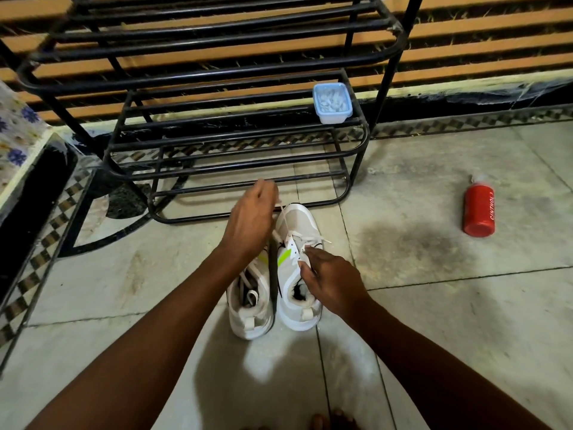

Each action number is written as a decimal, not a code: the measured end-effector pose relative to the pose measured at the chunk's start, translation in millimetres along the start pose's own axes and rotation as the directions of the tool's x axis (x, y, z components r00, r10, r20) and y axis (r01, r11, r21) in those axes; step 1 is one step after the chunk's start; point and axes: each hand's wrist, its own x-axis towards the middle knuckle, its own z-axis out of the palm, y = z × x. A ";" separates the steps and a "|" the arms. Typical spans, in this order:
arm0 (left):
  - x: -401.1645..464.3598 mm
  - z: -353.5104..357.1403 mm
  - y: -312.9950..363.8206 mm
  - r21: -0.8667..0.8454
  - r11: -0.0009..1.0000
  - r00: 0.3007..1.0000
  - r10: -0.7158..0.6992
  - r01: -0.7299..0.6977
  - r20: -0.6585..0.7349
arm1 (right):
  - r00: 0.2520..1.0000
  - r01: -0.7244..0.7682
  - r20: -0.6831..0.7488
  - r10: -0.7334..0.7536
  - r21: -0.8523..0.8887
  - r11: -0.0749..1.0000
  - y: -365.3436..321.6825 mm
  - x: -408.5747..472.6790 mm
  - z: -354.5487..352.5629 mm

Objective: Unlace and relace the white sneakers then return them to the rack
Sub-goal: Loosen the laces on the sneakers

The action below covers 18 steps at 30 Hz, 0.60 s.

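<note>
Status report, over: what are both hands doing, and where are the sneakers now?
Left hand pulls lace up. Right hand pinches right sneaker eyelets. Both sneakers on floor before rack. Nothing blocking.

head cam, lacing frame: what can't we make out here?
- Left sneaker: its toe and eyelets, head view, hidden behind the left hand and forearm.
- Lace: the end in the left hand's grip, covered by curled fingers.
- Right sneaker: its upper eyelets, under the right hand.
- Blue-rimmed box: contents too small and blurred.
- Rack: its top, cut off by the frame edge.
</note>
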 end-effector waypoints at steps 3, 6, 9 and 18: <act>7.3 -12.3 5.5 -0.295 0.955 0.977 -0.081 0.020 -0.195 | 1.000 -0.006 0.026 0.005 0.020 1.000 1.3 0.6 2.0; 2.5 -2.6 12.9 -0.453 0.890 0.971 -0.152 0.054 -0.184 | 0.999 -0.001 0.038 0.001 -0.008 1.000 1.5 2.3 4.4; -5.6 17.3 7.6 -0.701 0.697 0.949 -0.301 0.152 -0.094 | 0.999 0.008 0.036 -0.006 -0.064 0.998 -0.9 3.3 6.4; -11.8 47.9 -20.9 0.025 1.000 0.898 -0.007 -0.005 0.441 | 1.000 -0.027 -0.015 0.026 -0.093 0.995 -5.1 2.3 6.8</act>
